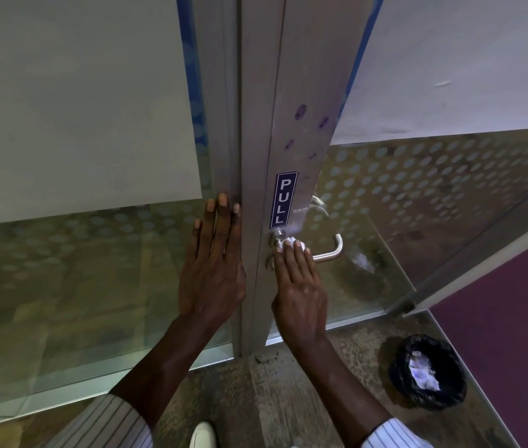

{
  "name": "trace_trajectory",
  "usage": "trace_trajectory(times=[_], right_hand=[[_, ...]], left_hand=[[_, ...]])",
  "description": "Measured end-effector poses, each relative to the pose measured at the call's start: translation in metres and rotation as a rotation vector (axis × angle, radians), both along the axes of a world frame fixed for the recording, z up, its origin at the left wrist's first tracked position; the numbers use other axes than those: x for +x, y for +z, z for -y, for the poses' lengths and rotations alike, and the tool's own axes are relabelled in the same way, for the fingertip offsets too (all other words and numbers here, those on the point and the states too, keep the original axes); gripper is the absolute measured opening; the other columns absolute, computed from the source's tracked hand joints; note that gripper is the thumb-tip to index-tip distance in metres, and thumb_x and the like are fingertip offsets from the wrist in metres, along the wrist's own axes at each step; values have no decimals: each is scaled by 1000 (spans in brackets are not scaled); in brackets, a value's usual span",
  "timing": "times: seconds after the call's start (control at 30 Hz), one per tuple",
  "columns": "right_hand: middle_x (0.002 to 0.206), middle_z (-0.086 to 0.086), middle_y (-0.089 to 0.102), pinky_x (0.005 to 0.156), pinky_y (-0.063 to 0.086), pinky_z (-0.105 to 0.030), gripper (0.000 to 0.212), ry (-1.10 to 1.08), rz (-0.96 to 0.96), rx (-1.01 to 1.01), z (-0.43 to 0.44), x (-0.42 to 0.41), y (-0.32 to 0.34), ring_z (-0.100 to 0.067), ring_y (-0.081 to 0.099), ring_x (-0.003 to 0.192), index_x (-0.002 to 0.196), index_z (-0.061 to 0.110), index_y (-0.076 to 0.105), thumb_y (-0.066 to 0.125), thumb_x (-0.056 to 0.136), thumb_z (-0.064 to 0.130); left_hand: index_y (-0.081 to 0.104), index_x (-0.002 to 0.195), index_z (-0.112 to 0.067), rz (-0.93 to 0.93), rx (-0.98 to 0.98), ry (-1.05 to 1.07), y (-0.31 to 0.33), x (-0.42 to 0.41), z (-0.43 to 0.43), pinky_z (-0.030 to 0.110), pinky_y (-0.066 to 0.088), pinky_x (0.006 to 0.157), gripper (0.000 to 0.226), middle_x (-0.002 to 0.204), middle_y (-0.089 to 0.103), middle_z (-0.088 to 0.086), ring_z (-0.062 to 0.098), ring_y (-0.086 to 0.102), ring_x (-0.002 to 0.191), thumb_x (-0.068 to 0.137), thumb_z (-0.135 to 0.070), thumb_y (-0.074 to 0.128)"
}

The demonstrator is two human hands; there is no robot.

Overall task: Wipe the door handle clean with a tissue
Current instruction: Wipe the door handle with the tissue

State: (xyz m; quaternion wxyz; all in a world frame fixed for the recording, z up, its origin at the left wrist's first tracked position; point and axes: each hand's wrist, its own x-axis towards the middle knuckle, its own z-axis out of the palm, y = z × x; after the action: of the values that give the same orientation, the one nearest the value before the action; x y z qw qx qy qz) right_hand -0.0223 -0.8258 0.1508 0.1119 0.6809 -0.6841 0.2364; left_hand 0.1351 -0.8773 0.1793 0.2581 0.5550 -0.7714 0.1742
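Observation:
A silver lever door handle (332, 250) juts from a metal door frame (288, 124) below a blue PULL sticker (285, 199). My right hand (300, 287) presses a crumpled white tissue (294, 244) with flat fingers against the handle's round base, covering the inner part of the lever. My left hand (212, 263) lies flat and spread on the fixed frame post and glass to the left, holding nothing.
Frosted dotted glass panels (417, 195) flank the door. A black-lined waste bin (427, 371) with crumpled paper stands on the speckled floor at lower right. A purple carpet (508, 334) lies beyond it. My white shoe (204, 434) shows at the bottom.

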Motion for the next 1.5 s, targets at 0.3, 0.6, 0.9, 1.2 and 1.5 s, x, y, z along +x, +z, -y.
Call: trace_trajectory(times=[0.3, 0.6, 0.9, 1.2, 1.5], right_hand=[[161, -26, 53, 125, 46, -55, 71, 44, -106, -59, -7, -11, -7, -43, 47, 154, 152, -6, 55, 29, 86, -10], [166, -26, 46, 130, 34, -63, 79, -103, 180, -30, -5, -69, -6, -45, 37, 159, 153, -8, 52, 42, 78, -29], [136, -13, 77, 118, 51, -30, 43, -380, 1217, -228, 20, -55, 12, -27, 70, 132, 140, 8, 72, 52, 105, -9], [112, -20, 83, 115, 55, -56, 36, -391, 2031, -209, 14, -7, 20, -31, 81, 105, 119, -10, 76, 47, 100, -19], [123, -33, 70, 119, 48, -57, 34, -320, 2351, -2, 14, 0, 30, -46, 70, 117, 112, -13, 68, 35, 105, -18]], left_hand=[[6, 176, -6, -10, -3, 20, -5, -5, 3, 42, -9, 141, 119, 183, -28, 10, 26, -26, 172, 86, -20, 81], [14, 176, -3, -10, -14, 9, -4, -2, 2, 41, -9, 141, 115, 183, -27, 9, 26, -24, 172, 84, -18, 82], [18, 175, -2, -11, -8, -1, 0, -2, 1, 39, -12, 141, 112, 183, -29, 8, 24, -25, 172, 85, -16, 83], [11, 176, -4, -9, -16, 6, -4, -1, 2, 41, -10, 142, 118, 184, -26, 9, 26, -23, 173, 84, -18, 83], [14, 176, -3, 5, -10, -9, -5, 2, 3, 42, -7, 141, 114, 184, -26, 9, 25, -24, 173, 86, -20, 82]])
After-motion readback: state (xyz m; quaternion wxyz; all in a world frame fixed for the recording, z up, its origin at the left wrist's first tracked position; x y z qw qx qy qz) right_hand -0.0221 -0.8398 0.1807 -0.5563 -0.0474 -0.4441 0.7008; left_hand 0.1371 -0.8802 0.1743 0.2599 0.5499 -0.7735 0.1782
